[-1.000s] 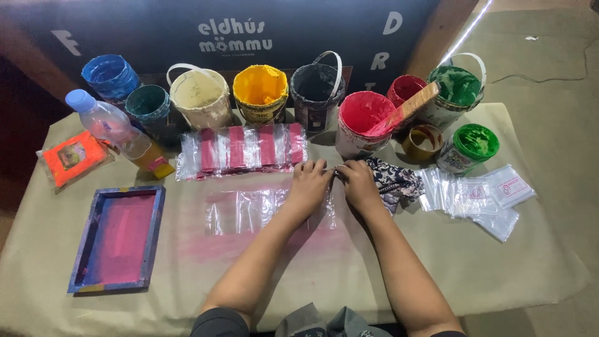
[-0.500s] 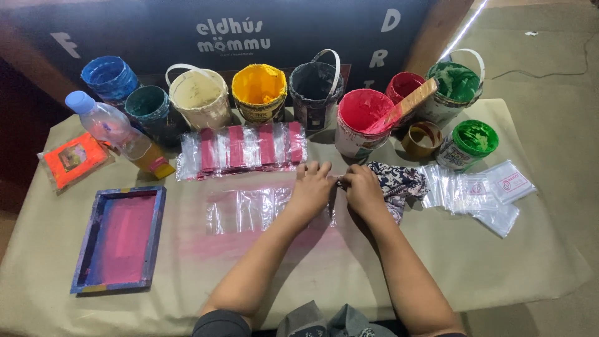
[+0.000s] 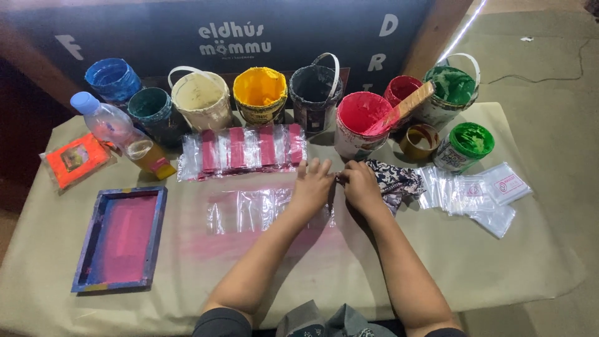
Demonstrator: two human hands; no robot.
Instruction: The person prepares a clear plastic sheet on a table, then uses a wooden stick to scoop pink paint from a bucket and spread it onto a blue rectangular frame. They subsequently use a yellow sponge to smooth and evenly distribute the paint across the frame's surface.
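My left hand (image 3: pixel 312 182) lies with fingers spread on the right end of a row of clear plastic bags (image 3: pixel 249 209) laid flat on the beige table cover (image 3: pixel 530 262). Beside it, my right hand (image 3: pixel 360 186) is curled, its fingertips pinching the edge of those bags where the two hands meet. Just beyond the hands lies a second row of clear bags printed with pink stripes (image 3: pixel 243 150). A dark patterned cloth (image 3: pixel 396 181) lies right of my right hand.
Paint buckets line the far edge: blue (image 3: pixel 112 78), teal (image 3: pixel 150 103), cream (image 3: pixel 199 97), yellow (image 3: pixel 259 90), black (image 3: pixel 312 84), red (image 3: pixel 362 115) with a wooden stick (image 3: pixel 409 103), green (image 3: pixel 452 84). A pink-stained screen frame (image 3: pixel 121 237), bottle (image 3: pixel 118 134), orange packet (image 3: pixel 75 161) and loose bags (image 3: pixel 474 193) lie around.
Both hands have stayed on the right end of the clear bags, edging slightly away from me and closer together. Nothing else has moved.
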